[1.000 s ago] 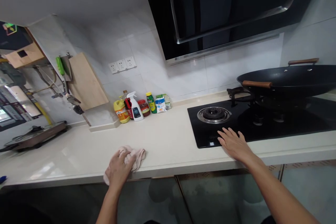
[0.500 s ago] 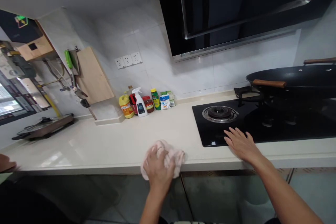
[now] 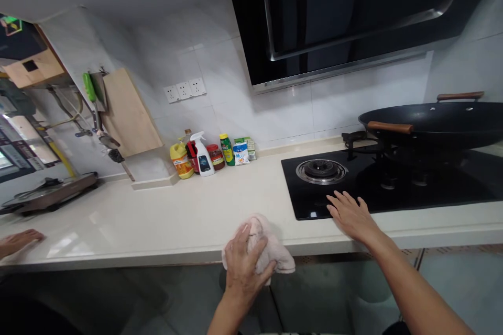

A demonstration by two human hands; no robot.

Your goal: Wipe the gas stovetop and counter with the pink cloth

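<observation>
My left hand [image 3: 244, 267] presses a pale pink cloth [image 3: 271, 246] at the counter's front edge, fingers curled over it, and part of the cloth hangs past the edge. Flat on the front rim of the black gas stove [image 3: 330, 201] rests my right hand [image 3: 351, 214], its fingers spread and holding nothing. A round burner [image 3: 321, 170] lies just beyond that hand. The white countertop [image 3: 188, 214] stretches away to the left of the cloth.
A black wok [image 3: 432, 118] with wooden handles sits on the stove, under the range hood [image 3: 346, 10]. Along the wall stand a spray bottle [image 3: 203, 157], a yellow jug [image 3: 181, 161] and several seasonings. Another person's hand [image 3: 19, 242] rests on the counter at far left, near an electric pan [image 3: 51, 196].
My left hand and the cloth have moved slightly right and toward me, over the edge. My right hand stays on the stove. The other person's hand shows more, as the view shifted.
</observation>
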